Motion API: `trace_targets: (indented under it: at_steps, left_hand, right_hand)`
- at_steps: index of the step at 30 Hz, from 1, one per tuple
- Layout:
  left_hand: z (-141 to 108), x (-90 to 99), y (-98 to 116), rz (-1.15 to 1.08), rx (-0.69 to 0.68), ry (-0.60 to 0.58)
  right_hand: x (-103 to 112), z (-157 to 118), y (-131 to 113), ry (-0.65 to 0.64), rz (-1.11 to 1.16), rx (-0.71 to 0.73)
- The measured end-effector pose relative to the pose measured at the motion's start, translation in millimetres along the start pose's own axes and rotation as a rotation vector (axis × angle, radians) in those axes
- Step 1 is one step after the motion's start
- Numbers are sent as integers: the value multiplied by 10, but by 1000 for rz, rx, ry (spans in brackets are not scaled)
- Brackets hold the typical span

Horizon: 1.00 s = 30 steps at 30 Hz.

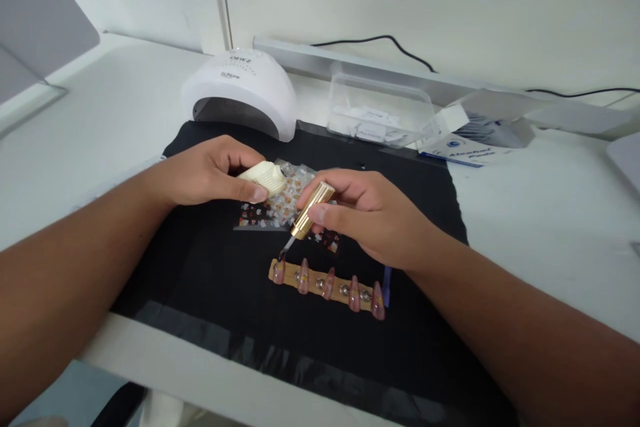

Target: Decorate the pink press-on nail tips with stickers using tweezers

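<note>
1. White desk (525,227) w/ a black mat (210,267) spread across it, pale wall behind; both hands work over the mat.
2. Right hand (373,213) pinches a gold brush cap (313,210) btwn thumb & fingers, tilted down-left; brush tip (286,250) touches the leftmost nail on the strip.
3. Left hand (207,170) closed around a cream-coloured bottle (265,179), held on its side just above the mat, beside the cap.
4. Nail strip (327,283): tan holder w/ five pinkish pointed fake nails, flat on the mat just below the right hand.
5. Sticker sheet (280,203) lies under/btwn the two hands, partly hidden.
6. Further back: white nail lamp (240,90) at the mat's far-left edge, clear plastic box (380,110) to its right, then a blue-white packet (465,147). Black cable (400,47) runs along the wall.
</note>
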<state>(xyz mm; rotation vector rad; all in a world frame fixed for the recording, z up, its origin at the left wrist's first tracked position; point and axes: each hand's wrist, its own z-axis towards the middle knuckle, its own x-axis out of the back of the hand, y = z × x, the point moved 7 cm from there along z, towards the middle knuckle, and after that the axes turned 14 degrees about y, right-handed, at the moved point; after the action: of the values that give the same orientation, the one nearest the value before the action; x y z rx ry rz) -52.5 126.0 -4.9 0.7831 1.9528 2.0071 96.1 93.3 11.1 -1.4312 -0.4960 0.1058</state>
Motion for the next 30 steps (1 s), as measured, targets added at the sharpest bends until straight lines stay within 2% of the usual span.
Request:
trace_targets:
  at_steps: [12,16,30]
  left_hand:
    - [4,5,12,9,-25,10]
    - [2,1,7,16,-14,14]
    - [-3,15,-12,63,-35,7]
  right_hand:
    - [-3,1,18,1,7,-21]
    - [25,21,42,25,59,-47]
    - [8,64,86,-34,210,-61]
